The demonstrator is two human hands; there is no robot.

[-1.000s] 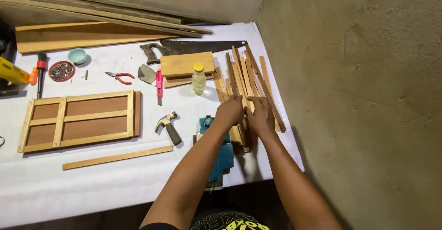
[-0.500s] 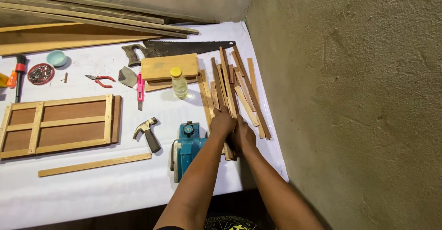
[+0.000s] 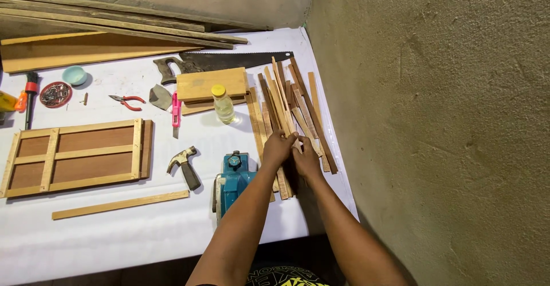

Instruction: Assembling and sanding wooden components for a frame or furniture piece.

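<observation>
1. Head view, grip first: left hand (image 3: 279, 148) and right hand (image 3: 305, 159) meeting over the near end of the pile of thin wooden slats (image 3: 286, 108), fingers curled in among the sticks. Looks like both closed on a slat or two, but can't tell exactly which ones, too tangled from up here.
2. Same view, where the slats sit: fanned out from right under the hands toward the far edge of the white table (image 3: 143, 234), hard against the wall side. Far ends splayed, near ends bunched together, so probably gripped at the bunched end because that's where they line up.
3. Just beside the left forearm: blue electric planer (image 3: 232, 180), touching nothing the hands hold, likely parked close for easy reach.
4. Farther left: hammer (image 3: 184, 166), a wooden frame panel (image 3: 80, 157) lying flat, and one loose long strip (image 3: 120, 204) in front of it.
5. Beyond the pile: handsaw (image 3: 229, 61), wooden block (image 3: 211, 84) with a small yellow-capped bottle (image 3: 223, 105) next to it, pink utility knife (image 3: 176, 114), red-handled pliers (image 3: 127, 100). All well apart from the hands, kinda laid out like a tool row.
</observation>
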